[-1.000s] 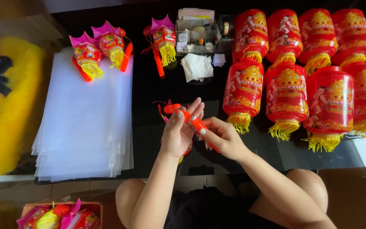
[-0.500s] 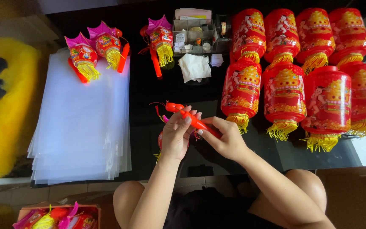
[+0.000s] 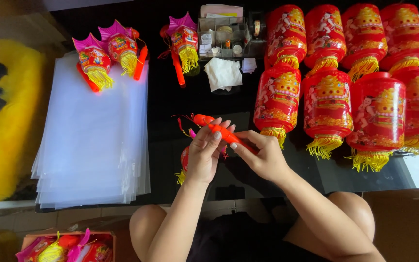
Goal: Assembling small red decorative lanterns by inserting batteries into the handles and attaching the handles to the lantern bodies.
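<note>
Head view: left hand (image 3: 203,157) and right hand (image 3: 263,156) meet above near edge of black glossy tabletop (image 3: 170,145), both pinching thin orange plastic handle stick (image 3: 221,131) between fingertips, stick slanted, likely for grip at both ends; small red paper lantern with yellow tassel (image 3: 184,165) hangs beneath left palm, mostly hidden. Stack of clear plastic sheets (image 3: 95,140) at left edge; large red cylindrical lanterns (image 3: 328,104) in rows at right far corner

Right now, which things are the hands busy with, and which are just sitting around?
In the hands:
- left hand and right hand hold the orange stick
- small lantern under the left hand

Just lying about:
- big red lanterns
- stack of clear sheets
- small pink-topped lanterns
- white tissue
- clear organiser box
</note>
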